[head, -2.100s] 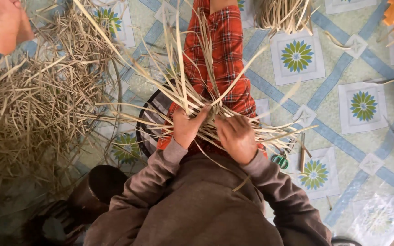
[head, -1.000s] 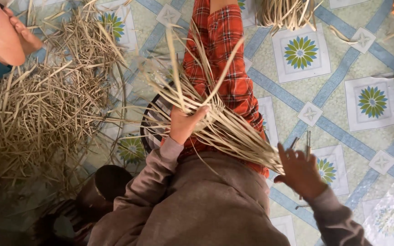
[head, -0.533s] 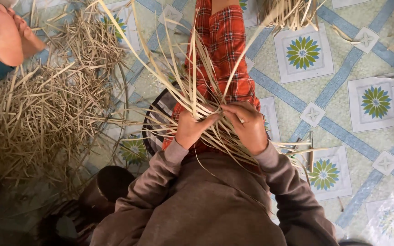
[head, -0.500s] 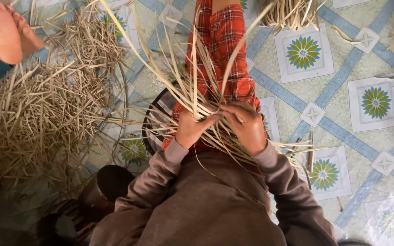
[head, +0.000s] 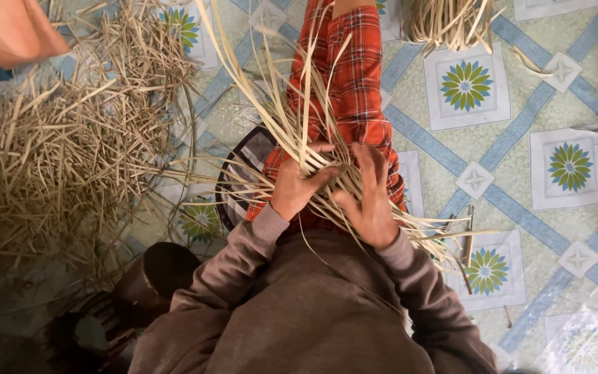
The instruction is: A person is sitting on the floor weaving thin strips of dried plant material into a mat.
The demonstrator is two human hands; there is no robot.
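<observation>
Both hands are on one bunch of strips (head: 313,149). L hand (head: 293,183) is shut tight round the strips where they cross, thumb on top, w/ long ends fanning up & far over the leg (head: 354,90). R hand (head: 368,197) is just beside it, touching the same bunch. Its fingers (head: 375,163) are spread flat & pressed on the strips, not curled round them, so it is open. The two hands almost touch at the thumbs.

The bunch sits on the lap, near the body, on top of the red check leg. More loose ends stick out to the right, low, past the R wrist & over the floor (head: 506,131).

Brown sleeves (head: 243,249) cover both arms.

Left side: a big pile of dry cut bits (head: 64,145) lies on the floor, well apart from the hands. Far left corner has a bare foot (head: 12,28) of someone else, at the edge of the pile.

Far, top middle: another bundle (head: 451,21) of strips lies on the floor.

Right of the R arm, thin tools (head: 468,232) lie on a flower tile, near the loose ends. Can't tell what kind they are.

Near left, a dark round pot (head: 153,273) sits by the L elbow.
</observation>
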